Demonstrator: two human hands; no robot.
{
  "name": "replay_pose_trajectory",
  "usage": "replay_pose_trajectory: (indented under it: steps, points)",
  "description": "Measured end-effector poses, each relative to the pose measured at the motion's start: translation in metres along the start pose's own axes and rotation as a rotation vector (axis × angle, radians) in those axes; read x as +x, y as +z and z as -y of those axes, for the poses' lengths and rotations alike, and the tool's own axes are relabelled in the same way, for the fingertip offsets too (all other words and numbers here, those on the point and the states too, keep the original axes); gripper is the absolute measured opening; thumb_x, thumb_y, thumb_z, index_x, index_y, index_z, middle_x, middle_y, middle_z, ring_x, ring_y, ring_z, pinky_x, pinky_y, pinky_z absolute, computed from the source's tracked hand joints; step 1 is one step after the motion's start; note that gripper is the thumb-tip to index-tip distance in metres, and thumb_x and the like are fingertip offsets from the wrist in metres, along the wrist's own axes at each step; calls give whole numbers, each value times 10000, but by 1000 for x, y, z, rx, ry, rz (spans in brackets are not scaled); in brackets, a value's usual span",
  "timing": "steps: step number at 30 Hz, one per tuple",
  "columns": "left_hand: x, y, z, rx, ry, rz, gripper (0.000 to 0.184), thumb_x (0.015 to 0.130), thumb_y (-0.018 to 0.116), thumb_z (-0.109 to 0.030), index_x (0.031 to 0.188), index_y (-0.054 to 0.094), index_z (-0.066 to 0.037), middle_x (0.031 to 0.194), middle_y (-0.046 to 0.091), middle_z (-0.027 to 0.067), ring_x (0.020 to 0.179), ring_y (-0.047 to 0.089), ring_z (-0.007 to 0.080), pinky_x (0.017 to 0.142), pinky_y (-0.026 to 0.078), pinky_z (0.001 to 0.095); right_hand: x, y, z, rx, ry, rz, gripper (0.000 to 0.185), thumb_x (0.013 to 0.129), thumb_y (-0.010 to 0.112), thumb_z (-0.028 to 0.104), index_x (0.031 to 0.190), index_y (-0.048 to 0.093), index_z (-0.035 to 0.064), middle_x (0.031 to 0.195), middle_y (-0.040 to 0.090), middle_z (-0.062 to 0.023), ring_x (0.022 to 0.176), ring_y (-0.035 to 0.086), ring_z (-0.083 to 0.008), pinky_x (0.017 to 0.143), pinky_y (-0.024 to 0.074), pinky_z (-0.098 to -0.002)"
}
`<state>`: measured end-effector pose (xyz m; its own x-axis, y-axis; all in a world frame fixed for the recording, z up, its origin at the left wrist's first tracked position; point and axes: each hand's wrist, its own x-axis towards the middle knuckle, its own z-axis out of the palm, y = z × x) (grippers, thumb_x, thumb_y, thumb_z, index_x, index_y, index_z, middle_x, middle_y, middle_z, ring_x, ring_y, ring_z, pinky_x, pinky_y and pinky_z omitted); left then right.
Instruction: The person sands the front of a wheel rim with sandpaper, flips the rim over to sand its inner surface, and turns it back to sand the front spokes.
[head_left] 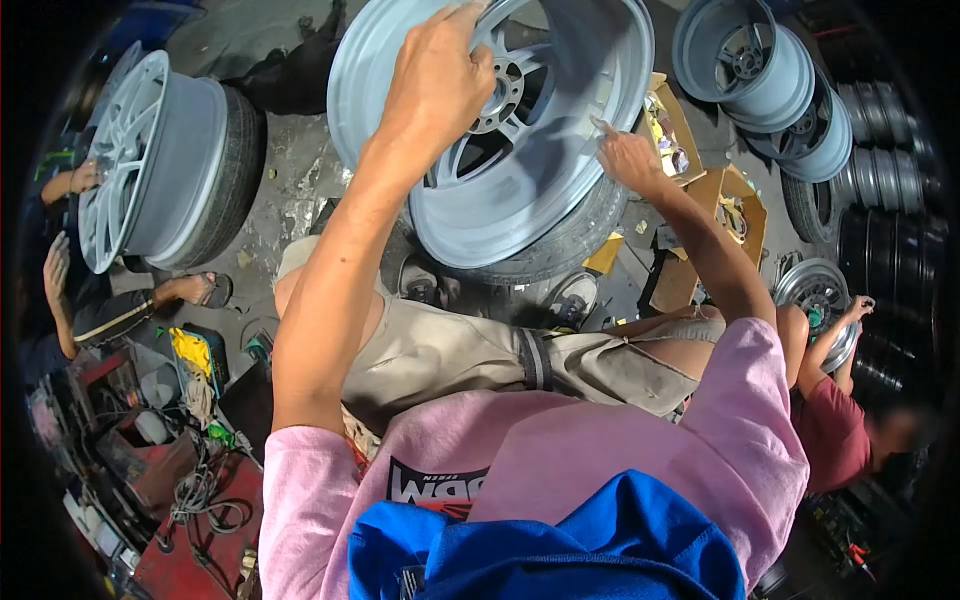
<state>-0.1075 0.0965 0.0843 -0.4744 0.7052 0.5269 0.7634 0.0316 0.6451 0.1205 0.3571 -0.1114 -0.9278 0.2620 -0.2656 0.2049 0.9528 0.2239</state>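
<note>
A large grey-primed wheel rim [490,215] lies tilted on a tire [540,262] in front of my knees. My left hand [440,80] is over its upper middle, near the hub, with bent fingers partly cut off by the frame's top edge; what they hold is hidden. At the rim's right side, my right hand [628,158] has curled fingers, and a fingertip meets the inner barrel. Whatever it pinches is too small to name.
Open cardboard boxes [708,188] stand right of the rim, below stacked grey rims [800,85]. A co-worker's hands are at another grey rim [185,165] on the left. Another person in red [835,430] handles a silver rim [815,290]. Cables [200,495] lie lower left.
</note>
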Motion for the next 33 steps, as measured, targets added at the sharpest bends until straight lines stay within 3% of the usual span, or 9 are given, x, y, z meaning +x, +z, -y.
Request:
replay_pose_trajectory:
  steps: [6,12,14,19,22,25,27,31,33]
  points:
    - [0,5,11,56,46,-31,469,767,579,25,1234,589,70,1096,640,302,1065,590,483,942,485,487,1,9,-6,-90,14,-95,305,938,558,279,949,731,29,1387,588,-165,799,729,-266,765,572,-381]
    - [-1,4,8,48,4,-17,463,768,582,22,1229,596,65,1098,637,308,1056,594,488,934,490,485,-15,29,37,-80,25,250,326,905,577,304,934,762,36,1180,705,-164,812,737,-278,770,586,-394]
    - [-1,5,7,29,5,-13,462,770,581,21,1229,596,67,1101,635,310,1055,594,489,932,491,487,-22,54,47,0,-112,262,452,885,595,327,1153,694,-24,995,732,-220,722,717,-320,730,589,-422]
    - [-2,5,4,-1,-2,-33,455,778,573,20,1228,592,77,1117,630,316,1064,592,491,938,488,491,-22,27,62,646,-308,68,305,895,560,220,1003,706,-24,1055,718,-183,873,713,-340,794,581,-415]
    - [-3,5,5,46,35,-36,451,784,566,20,1230,588,83,1129,626,319,1074,590,491,944,485,493,1,20,51,576,-181,-68,278,912,547,171,1078,678,-9,1100,701,-187,981,681,-359,873,552,-427]
    - [-2,7,4,74,36,-26,464,780,563,24,1239,581,87,1126,627,323,1078,589,494,947,483,492,27,64,32,-33,-151,-529,334,947,466,129,1208,629,-1,1270,647,-206,1147,633,-330,1049,468,-429]
    - [0,7,1,40,-66,-18,372,911,603,-98,1270,631,-2,890,675,236,607,568,313,660,483,396,13,86,51,-53,-157,-443,345,949,453,129,1215,628,-7,1285,642,-207,1151,637,-321,1045,478,-425]
    - [0,4,5,37,-72,27,521,830,594,2,1350,582,-32,1035,678,267,666,618,353,708,502,416,-11,99,131,190,-115,-60,384,953,442,134,1270,610,-3,1304,642,-189,1155,643,-308,1020,514,-411]
    - [1,5,8,9,38,-24,473,773,560,28,1242,580,84,1097,633,322,1061,591,497,938,487,489,-25,47,145,383,-136,142,375,946,455,142,1240,645,7,1287,657,-167,1156,647,-304,987,539,-402]
